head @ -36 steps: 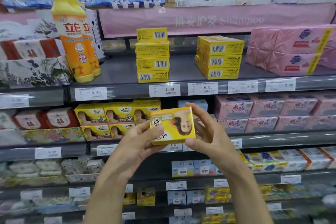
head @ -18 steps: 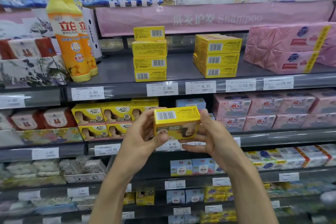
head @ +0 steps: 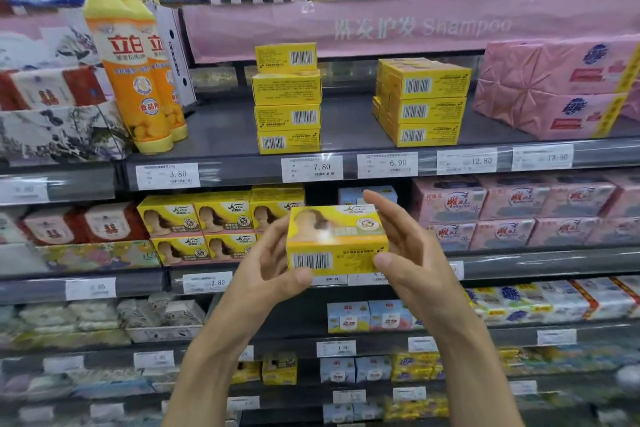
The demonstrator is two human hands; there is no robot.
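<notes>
I hold a yellow soap box (head: 337, 239) between both hands in front of the second shelf. Its barcode side faces me and its printed face with a picture of a head points up. My left hand (head: 268, 263) grips the box's left end, thumb under the lower left corner. My right hand (head: 407, 250) holds the right end, thumb on the lower right corner and fingers stretched up behind it. Matching yellow boxes (head: 207, 225) stand in two rows on the shelf just left of my hands.
Store shelves fill the view. The upper shelf (head: 221, 135) carries two stacks of yellow boxes (head: 287, 99) (head: 422, 102), orange detergent bottles (head: 133, 59) at left and pink packs (head: 561, 87) at right. Pink soap boxes (head: 519, 211) sit right of my hands. Price tags line the shelf edges.
The box has been turned in my hands: its picture face pointed at me, then rolled upward, and the barcode side now faces me. Both hands have kept hold of it.
</notes>
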